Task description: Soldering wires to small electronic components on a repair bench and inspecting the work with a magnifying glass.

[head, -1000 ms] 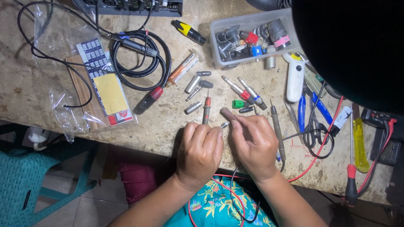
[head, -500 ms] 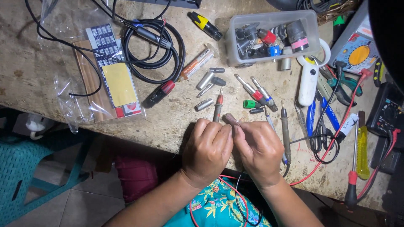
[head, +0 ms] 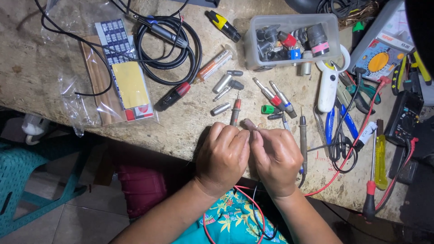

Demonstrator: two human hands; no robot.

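Note:
My left hand (head: 222,154) and my right hand (head: 276,157) are pressed together at the near edge of the worn workbench (head: 36,77), fingers curled. Between the fingertips they pinch a small brownish plug sleeve (head: 249,124); what lies inside the fists is hidden. A red and a black wire (head: 239,199) run from under the hands down over my lap. Just beyond the knuckles lie a red-tipped probe (head: 235,110), several loose metal jack plugs (head: 275,96) and a small green cap (head: 269,109).
A clear box of connectors (head: 292,39) stands at the back. A coiled black cable (head: 168,45) and plastic-bagged strips (head: 122,88) lie to the left. Pliers, blue-handled cutters (head: 335,131), screwdrivers (head: 379,156), a white tool (head: 328,88) and a multimeter (head: 403,118) crowd the right. A teal chair (head: 27,180) stands below left.
Both hands have stayed clasped on the small part while the view shifted slightly right; the fingers have moved a little around the sleeve.

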